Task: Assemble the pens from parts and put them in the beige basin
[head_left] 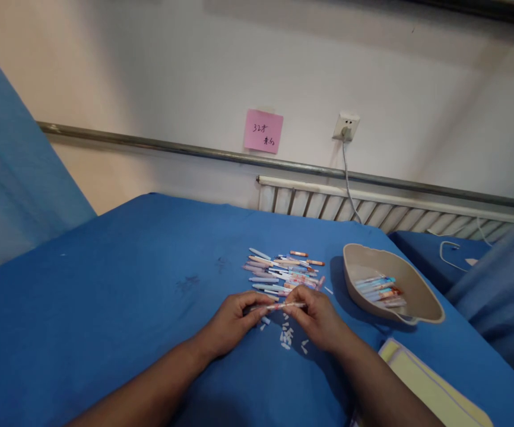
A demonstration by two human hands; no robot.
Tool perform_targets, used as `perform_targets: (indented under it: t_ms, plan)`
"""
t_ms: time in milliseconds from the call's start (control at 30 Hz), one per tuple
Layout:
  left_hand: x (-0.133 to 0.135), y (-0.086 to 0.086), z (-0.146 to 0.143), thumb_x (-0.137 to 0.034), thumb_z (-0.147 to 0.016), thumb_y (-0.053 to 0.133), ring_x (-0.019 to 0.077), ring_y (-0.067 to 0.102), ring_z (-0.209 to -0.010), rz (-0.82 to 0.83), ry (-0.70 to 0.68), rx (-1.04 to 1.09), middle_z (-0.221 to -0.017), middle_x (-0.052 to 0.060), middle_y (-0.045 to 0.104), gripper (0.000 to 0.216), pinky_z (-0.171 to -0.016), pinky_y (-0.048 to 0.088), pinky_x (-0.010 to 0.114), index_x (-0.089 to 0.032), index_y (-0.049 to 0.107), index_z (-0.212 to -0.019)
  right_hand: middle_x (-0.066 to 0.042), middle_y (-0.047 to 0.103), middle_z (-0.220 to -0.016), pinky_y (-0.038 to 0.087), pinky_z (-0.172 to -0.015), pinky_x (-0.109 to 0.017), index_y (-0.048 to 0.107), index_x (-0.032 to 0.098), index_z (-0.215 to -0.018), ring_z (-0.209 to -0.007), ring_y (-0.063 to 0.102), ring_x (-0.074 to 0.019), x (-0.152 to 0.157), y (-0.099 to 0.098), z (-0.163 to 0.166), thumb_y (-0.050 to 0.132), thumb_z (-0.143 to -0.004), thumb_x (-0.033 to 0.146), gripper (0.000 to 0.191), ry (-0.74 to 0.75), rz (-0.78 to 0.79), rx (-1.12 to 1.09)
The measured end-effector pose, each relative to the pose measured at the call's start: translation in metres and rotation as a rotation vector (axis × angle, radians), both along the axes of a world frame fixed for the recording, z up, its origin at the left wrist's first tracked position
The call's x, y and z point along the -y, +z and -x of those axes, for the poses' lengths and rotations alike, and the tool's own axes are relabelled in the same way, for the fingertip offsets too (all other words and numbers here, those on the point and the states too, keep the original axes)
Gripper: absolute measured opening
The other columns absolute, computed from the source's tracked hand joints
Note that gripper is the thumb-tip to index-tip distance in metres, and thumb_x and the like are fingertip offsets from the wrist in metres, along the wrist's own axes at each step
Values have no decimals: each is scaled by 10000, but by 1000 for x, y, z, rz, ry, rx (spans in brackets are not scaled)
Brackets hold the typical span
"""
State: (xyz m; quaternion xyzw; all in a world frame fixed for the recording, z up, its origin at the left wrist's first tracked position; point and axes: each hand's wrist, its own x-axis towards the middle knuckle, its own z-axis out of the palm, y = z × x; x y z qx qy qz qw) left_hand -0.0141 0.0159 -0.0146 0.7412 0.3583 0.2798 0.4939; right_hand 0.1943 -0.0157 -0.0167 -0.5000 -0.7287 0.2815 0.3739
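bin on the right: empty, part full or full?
Part full: some pens lie low in the bin, well below its rim, with bare inner wall showing around them.

Wall (172, 71): pale, warmer-lit at left, greyer mid-wall | Metal rail (172, 146): crosses it, slanting down rightward | Pink note (263, 131): handwritten, above rail | White socket (345, 127): cable (346, 172) hanging from it | Ribbed radiator (326, 207): below rail | Surface (105, 273): broad, blue-covered | Blue curtains (12, 160): at both sides
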Motion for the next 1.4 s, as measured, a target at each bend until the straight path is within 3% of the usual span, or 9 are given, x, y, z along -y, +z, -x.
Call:
perform_targets:
  t_ms: [200,367,467,667,833,933,1167,1267,1400]
  plan:
    - [4,7,1,-293,-852,516,198,581,-942,-193,3,-42,-968,49,676,241,-867,429,287,-232,697,-999,22,548,-541,315,-488,-211,592,193,-636,-503,461,-109,-4,-10,0,481,-874,360,311,24,-4,55]
    - [-1,-2,1,-334,-828,548,171,589,-772,46,47,17,-899,41,685,258,-726,455,260,-190,692,-987,-10,611,-783,398,-607,-235,569,210,-952,-664,545,-147,2,-4,7,581,-807,291,166,-44,-80,25]
    - [-2,-5,1,-331,-813,572,160,586,-722,136,50,49,-861,40,689,267,-687,457,252,-166,688,-988,-20,593,-792,390,-644,-241,543,203,-850,-712,542,-151,4,0,6,519,-845,236,41,1,-147,78]
    - [3,5,0,-295,-841,548,195,585,-948,-88,-6,18,-984,41,681,221,-877,416,280,-221,708,-974,17,519,-589,329,-543,-234,491,202,-661,-555,476,-131,1,-3,2,481,-886,369,280,-16,-52,161]
    - [0,-4,2,-316,-836,558,146,581,-741,92,18,57,-881,31,677,234,-697,450,240,-180,683,-980,-7,580,-798,379,-603,-228,524,206,-948,-669,528,-138,5,3,7,558,-838,286,140,7,-89,58]
    - [-2,-7,2,-334,-831,563,127,564,-662,180,5,76,-839,33,676,266,-630,448,228,-155,672,-995,-17,577,-789,377,-641,-234,538,200,-853,-711,533,-144,5,2,5,505,-865,242,55,38,-151,104]
    - [3,5,3,-281,-854,531,189,585,-955,-165,-7,-8,-995,47,678,237,-875,425,283,-206,689,-1012,27,515,-585,319,-517,-215,532,192,-693,-534,464,-113,0,-8,4,506,-870,371,253,-8,7,128]
    - [0,-1,3,-294,-840,541,181,607,-852,-28,29,14,-940,46,691,247,-787,460,274,-177,683,-1005,8,581,-741,363,-557,-212,547,200,-909,-602,504,-120,3,-5,7,548,-842,306,126,7,-28,61]
    - [0,-4,2,-308,-836,539,141,595,-656,115,29,33,-862,46,696,267,-622,471,237,-147,679,-997,-4,587,-744,370,-617,-226,550,194,-831,-670,528,-132,4,-2,6,501,-871,257,90,32,-116,115]
